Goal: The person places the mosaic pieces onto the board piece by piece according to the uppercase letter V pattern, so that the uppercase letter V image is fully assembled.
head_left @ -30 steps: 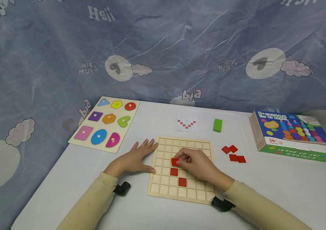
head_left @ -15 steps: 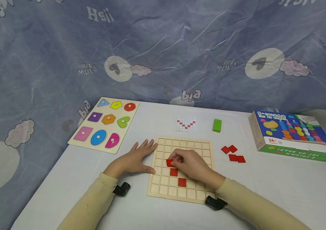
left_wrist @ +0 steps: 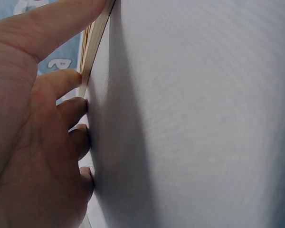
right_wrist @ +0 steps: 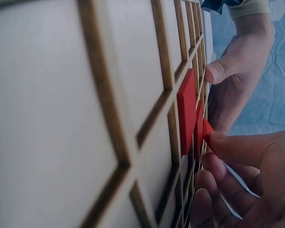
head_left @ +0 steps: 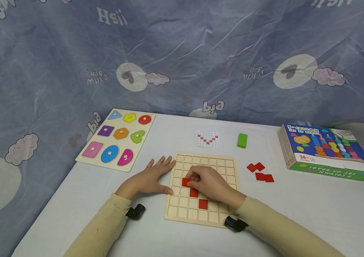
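Note:
My right hand (head_left: 208,182) pinches a red square tile (head_left: 186,182) between thumb and fingers over the wooden grid board (head_left: 203,221). In the right wrist view the pinched tile (right_wrist: 208,132) tilts against the board's ridges. Two other red tiles sit in grid cells, a nearer tile (head_left: 203,204) and a second tile (head_left: 194,192) up and to its left, just under the pinched one. With fingers spread, my left hand (head_left: 148,178) lies at the board's left side, thumb and fingertips at its edge; in the left wrist view the thumb (left_wrist: 57,23) touches that wooden edge (left_wrist: 96,47).
Several loose red tiles (head_left: 260,176) lie right of the board. Behind it are a printed pattern card (head_left: 208,139) with a red V and a green block (head_left: 242,140). A shape puzzle board (head_left: 114,141) stands back left, a toy box (head_left: 329,150) back right.
My right hand has moved left across the board with the red tile, from above the second placed tile to the cell up and left of it. The left hand has stayed in place.

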### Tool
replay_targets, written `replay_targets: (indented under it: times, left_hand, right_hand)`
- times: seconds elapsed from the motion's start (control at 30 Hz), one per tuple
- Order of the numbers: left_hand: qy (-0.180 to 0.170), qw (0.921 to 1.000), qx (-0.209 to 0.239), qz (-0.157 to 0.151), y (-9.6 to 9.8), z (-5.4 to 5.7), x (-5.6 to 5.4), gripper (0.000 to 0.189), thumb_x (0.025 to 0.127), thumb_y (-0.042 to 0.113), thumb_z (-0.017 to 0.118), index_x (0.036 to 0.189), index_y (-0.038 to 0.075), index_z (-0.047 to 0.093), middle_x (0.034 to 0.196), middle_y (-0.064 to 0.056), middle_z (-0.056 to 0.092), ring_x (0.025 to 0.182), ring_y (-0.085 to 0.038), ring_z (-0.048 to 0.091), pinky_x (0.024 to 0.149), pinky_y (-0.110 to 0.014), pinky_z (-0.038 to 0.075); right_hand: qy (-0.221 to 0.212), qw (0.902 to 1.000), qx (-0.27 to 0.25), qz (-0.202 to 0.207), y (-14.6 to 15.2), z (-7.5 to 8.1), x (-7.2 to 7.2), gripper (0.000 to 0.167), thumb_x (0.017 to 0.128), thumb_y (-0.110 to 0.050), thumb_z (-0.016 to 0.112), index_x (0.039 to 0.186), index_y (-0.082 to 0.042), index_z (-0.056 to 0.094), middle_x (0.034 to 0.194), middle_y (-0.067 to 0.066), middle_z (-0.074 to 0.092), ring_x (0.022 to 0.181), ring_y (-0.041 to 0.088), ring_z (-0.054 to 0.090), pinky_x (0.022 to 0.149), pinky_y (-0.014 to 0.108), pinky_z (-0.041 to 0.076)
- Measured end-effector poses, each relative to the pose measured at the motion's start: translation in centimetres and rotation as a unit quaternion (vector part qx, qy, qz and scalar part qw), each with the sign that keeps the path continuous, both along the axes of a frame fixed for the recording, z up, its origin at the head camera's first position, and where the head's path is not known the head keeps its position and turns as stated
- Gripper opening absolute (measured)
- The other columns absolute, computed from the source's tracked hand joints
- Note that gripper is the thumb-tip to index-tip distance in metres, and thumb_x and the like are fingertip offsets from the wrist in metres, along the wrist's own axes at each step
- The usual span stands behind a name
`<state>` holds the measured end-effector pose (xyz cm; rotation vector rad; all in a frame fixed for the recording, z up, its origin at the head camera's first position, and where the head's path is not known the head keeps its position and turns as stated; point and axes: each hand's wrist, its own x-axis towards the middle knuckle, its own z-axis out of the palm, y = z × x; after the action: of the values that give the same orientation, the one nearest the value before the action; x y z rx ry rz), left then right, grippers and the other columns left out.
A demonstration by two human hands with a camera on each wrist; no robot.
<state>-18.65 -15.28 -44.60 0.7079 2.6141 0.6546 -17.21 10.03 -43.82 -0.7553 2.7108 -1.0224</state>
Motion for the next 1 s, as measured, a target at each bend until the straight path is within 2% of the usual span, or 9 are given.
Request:
replay_targets:
  times: [0.57, 0.8, 1.0]
  left_hand:
    - [0.004, 1.0, -0.005, 0.0, -0.04, -0.32, -0.17, 0.109, 0.078, 0.053, 0.084, 0.163, 0.018, 0.026, 0.17, -0.005, 0.015, 0.157, -0.027, 0.002, 0.124, -0.054, -0.005]
    - [0.004, 1.0, -0.002, -0.001, -0.07, -0.24, -0.13, 0.108, 0.078, 0.052, 0.084, 0.163, 0.017, 0.026, 0.169, -0.005, 0.015, 0.157, -0.028, 0.002, 0.124, -0.055, -0.005]
    - [0.002, 1.0, -0.005, -0.002, -0.06, -0.28, -0.2, 0.109, 0.078, 0.053, 0.084, 0.163, 0.018, 0.025, 0.17, -0.005, 0.015, 0.157, -0.027, 0.001, 0.124, -0.054, -0.005]
  right_hand:
    - [0.012, 0.9999, 0.01, 0.004, -0.5, -0.11, -0.27, 0.016, 0.087, -0.01, 0.08, 0.094, -0.02, 0.07, 0.08, -0.011, 0.056, 0.073, 0.009, 0.051, 0.065, 0.027, 0.046]
    - [0.01, 0.9998, 0.013, 0.014, -0.44, -0.16, -0.31, 0.019, 0.088, -0.011, 0.079, 0.102, -0.022, 0.073, 0.087, -0.011, 0.06, 0.079, 0.01, 0.055, 0.07, 0.027, 0.048]
    - [0.018, 0.9994, 0.021, 0.023, -0.41, -0.24, -0.39, 0.016, 0.089, -0.013, 0.079, 0.103, -0.02, 0.076, 0.091, -0.012, 0.062, 0.079, 0.008, 0.054, 0.07, 0.026, 0.048]
